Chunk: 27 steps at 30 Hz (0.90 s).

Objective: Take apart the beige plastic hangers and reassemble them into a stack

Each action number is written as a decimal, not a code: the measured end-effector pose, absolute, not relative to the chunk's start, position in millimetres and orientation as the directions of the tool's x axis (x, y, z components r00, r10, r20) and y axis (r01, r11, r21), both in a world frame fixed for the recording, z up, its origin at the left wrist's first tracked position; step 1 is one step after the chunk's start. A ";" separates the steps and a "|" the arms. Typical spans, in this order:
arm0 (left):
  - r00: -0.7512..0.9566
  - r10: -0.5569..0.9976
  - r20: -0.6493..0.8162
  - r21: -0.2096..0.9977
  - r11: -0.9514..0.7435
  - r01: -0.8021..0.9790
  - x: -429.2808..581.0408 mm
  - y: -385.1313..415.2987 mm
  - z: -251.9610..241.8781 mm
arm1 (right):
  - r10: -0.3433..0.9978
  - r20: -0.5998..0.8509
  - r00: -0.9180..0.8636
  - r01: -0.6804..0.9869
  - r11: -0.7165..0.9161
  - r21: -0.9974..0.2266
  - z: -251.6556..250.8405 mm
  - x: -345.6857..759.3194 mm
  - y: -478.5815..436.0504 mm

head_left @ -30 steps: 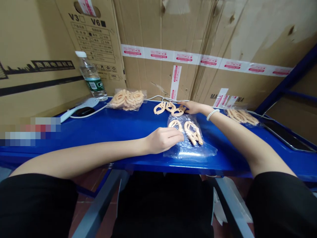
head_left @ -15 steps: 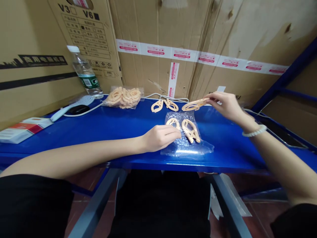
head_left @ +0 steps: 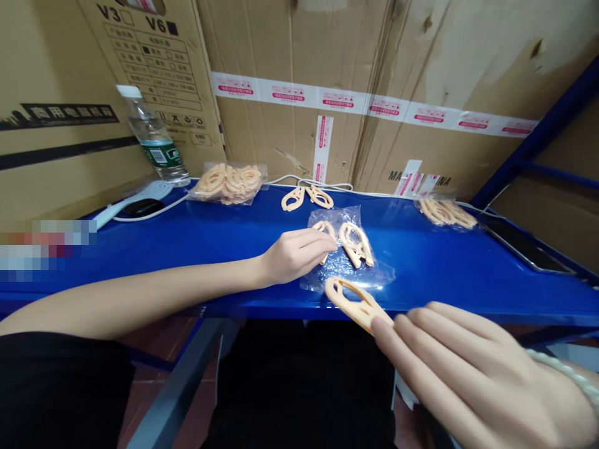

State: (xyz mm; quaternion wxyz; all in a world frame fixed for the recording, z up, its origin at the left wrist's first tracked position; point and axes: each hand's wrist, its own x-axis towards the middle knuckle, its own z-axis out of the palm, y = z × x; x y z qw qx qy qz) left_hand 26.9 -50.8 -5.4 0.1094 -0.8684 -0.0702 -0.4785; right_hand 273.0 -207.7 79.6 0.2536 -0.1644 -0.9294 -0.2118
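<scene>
My right hand (head_left: 486, 374), close to the camera, pinches a peach plastic folding hanger (head_left: 358, 300) by one end. The hanger sticks out to the left, in front of the table edge. My left hand (head_left: 299, 252) is closed at the left side of a clear plastic bag (head_left: 322, 284), its fingertips pressed together and partly hidden. Those fingers partly cover one hanger (head_left: 322, 226) at the bag. A second hanger (head_left: 356, 243) lies just right of them. Behind the bag, two more hangers (head_left: 293, 198) (head_left: 321, 196) rest on the blue table.
Bagged hangers sit at the back left (head_left: 229, 184) and back right (head_left: 447, 212). A water bottle (head_left: 159, 146), a dark mouse (head_left: 146, 207) and a pale brush-like item (head_left: 126, 196) are at left. A phone-like dark slab (head_left: 528, 246) lies right. Cardboard (head_left: 290, 131) stands behind the table (head_left: 224, 234).
My right hand has brought the hanger from the back of the table toward me, in front of the bag. My left hand stays at the bag. The view has shifted slightly.
</scene>
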 end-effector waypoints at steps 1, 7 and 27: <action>0.528 0.020 0.849 -0.117 -0.967 0.225 27.1 -51.2 -5.1 | 0.164 0.481 -0.861 0.379 0.837 0.394 78.4 265.3 -202.0; 0.531 0.040 0.846 -0.095 -0.970 0.225 27.0 -52.1 -4.3 | 0.122 0.410 -0.904 0.384 0.655 0.651 66.8 249.4 -167.2; 0.612 -0.016 0.790 -0.187 -0.958 0.216 27.5 -48.1 -7.9 | 0.562 0.256 -0.786 0.616 0.683 0.391 84.4 255.5 22.7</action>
